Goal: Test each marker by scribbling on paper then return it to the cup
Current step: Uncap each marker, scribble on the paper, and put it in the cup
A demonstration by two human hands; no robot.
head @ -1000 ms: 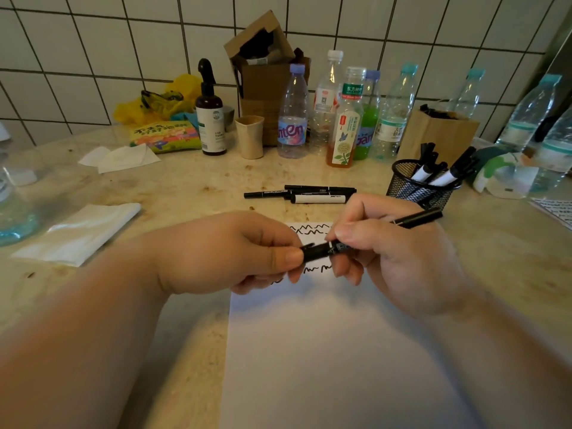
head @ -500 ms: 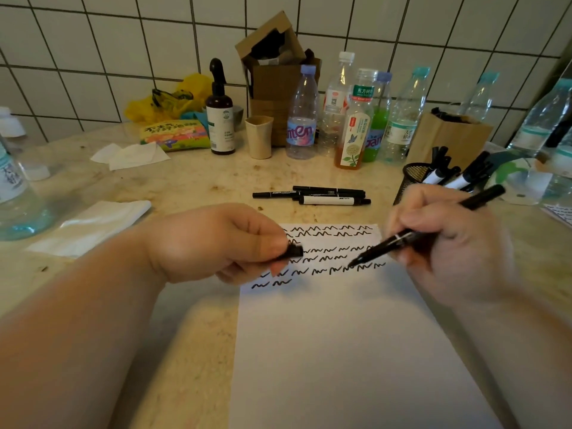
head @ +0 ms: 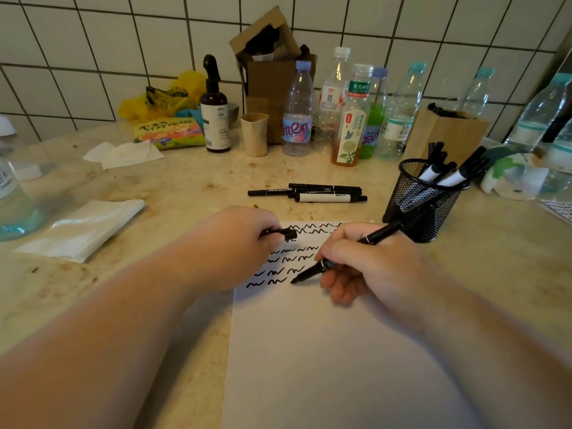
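Left hand (head: 247, 243) rests at the top left corner of the white sheet of paper (head: 325, 351), fingers curled round a short black marker cap (head: 283, 233), open end pointing right. Right hand (head: 371, 267) grips the uncapped black marker (head: 343, 253) between thumb and fingers, pen-fashion. Long axis runs diagonally: tip low and to the left, touching or just above the paper beside the lowest row of black wavy scribbles (head: 288, 258); rear end points up and right toward the black wire-mesh cup (head: 421, 202). Barrel carries a white band of print (too small to read).

Behind the paper, three capped black markers (head: 312, 193) lie side by side on the beige marble counter (head: 123, 187), long axes left-right. The mesh cup stands just right of the paper's top edge, holding more markers upright.

Legible labels: clear plastic bottle with lilac cap (head: 297, 109) reads "nten" (partial); amber tea bottle (head: 353, 116) reads "东方树叶".
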